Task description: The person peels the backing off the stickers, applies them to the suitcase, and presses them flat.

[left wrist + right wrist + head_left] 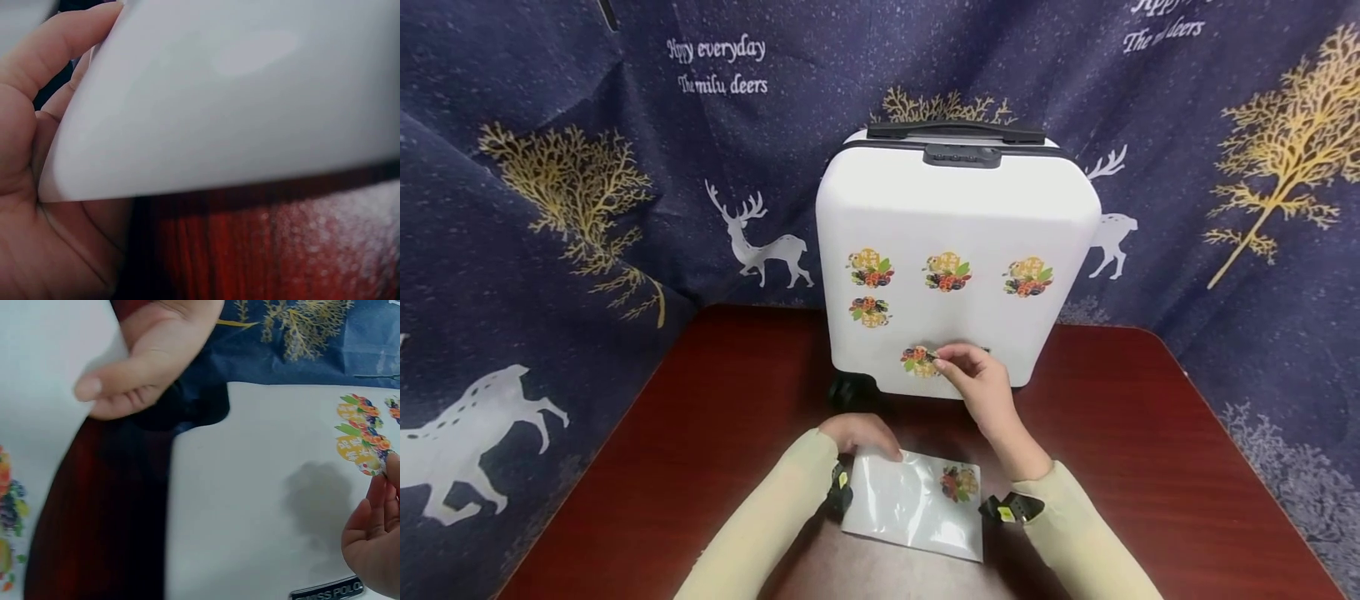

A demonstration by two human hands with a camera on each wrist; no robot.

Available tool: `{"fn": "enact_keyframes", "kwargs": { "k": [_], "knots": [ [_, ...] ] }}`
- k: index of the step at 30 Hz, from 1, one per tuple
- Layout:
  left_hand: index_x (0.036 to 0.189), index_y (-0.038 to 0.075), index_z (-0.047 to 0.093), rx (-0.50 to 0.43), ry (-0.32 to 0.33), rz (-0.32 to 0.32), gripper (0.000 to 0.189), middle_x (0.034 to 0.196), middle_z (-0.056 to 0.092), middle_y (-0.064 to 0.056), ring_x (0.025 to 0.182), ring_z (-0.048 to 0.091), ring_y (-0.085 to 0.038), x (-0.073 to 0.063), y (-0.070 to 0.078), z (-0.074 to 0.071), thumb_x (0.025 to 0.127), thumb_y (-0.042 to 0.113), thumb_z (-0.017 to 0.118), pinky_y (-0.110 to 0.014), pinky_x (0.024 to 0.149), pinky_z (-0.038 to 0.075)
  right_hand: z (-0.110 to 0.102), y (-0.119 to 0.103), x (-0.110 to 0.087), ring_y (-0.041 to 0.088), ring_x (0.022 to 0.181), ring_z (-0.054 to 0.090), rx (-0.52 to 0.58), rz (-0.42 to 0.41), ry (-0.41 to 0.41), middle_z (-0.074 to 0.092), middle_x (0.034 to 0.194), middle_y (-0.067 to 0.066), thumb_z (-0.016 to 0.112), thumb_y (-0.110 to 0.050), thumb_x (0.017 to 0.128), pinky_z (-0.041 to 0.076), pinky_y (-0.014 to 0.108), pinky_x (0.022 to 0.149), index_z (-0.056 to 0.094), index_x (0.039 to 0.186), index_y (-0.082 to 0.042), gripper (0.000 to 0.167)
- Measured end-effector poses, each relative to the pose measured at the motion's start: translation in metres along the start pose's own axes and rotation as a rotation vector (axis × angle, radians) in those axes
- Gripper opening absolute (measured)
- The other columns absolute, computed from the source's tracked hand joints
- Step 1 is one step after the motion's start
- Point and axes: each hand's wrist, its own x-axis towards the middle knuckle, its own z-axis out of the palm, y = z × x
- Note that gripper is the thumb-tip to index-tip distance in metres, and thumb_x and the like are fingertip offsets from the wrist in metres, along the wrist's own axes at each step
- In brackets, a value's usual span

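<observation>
My right hand (983, 385) pinches a fruit-printed sticker (919, 362) by its edge, between thumb and fingertips, at the lower front of a white suitcase (947, 208). In the right wrist view the pinched sticker (356, 447) casts a soft shadow on the suitcase shell. My left hand (863, 433) grips a glossy white sticker sheet (910, 504) by its upper left corner, thumb on one face and fingers behind. One fruit sticker (959, 483) shows at the sheet's right end. The left wrist view shows the sheet (206, 125) tilted above the wood.
A row of three fruit stickers (947, 272) crosses the suitcase front, with another sticker (869, 312) under the left one. The suitcase stands on a dark red wooden table (1120, 417), its black handle (955, 130) on top. Behind hangs a blue deer-print cloth (775, 167).
</observation>
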Motion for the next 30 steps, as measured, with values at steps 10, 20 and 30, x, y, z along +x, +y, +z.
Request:
{"fn": "enact_keyframes", "kwargs": {
  "k": [10,20,30],
  "knots": [
    [0.105,-0.002,0.077,-0.001,0.007,0.009,0.027,0.082,0.071,0.001,0.069,0.062,-0.01,0.003,-0.001,-0.001,0.081,0.012,0.076,-0.024,0.066,0.057,-0.003,-0.02,0.014,-0.003,0.075,0.06,0.043,-0.077,0.175,0.065,0.077,-0.028,0.07,-0.003,0.094,0.049,0.014,0.069,0.069,0.104,0.008,0.015],
    [0.103,-0.003,0.077,-0.031,-0.004,0.01,0.026,0.076,0.067,0.002,0.065,0.061,-0.009,0.001,-0.001,-0.001,0.081,0.01,0.074,-0.022,0.063,0.055,-0.004,-0.028,0.02,-0.004,0.072,0.059,0.005,-0.112,0.25,0.064,0.076,-0.028,0.073,-0.005,0.092,0.047,0.013,0.066,0.072,0.102,0.007,0.015],
    [0.103,-0.003,0.076,-0.025,-0.008,0.004,0.025,0.078,0.068,0.002,0.068,0.062,-0.01,0.001,-0.001,0.0,0.082,0.01,0.075,-0.023,0.065,0.056,-0.006,-0.026,0.021,0.0,0.056,0.048,-0.035,-0.155,0.279,0.064,0.073,-0.024,0.075,-0.008,0.092,0.036,0.019,0.047,0.075,0.099,0.002,0.012]
  ]
}}
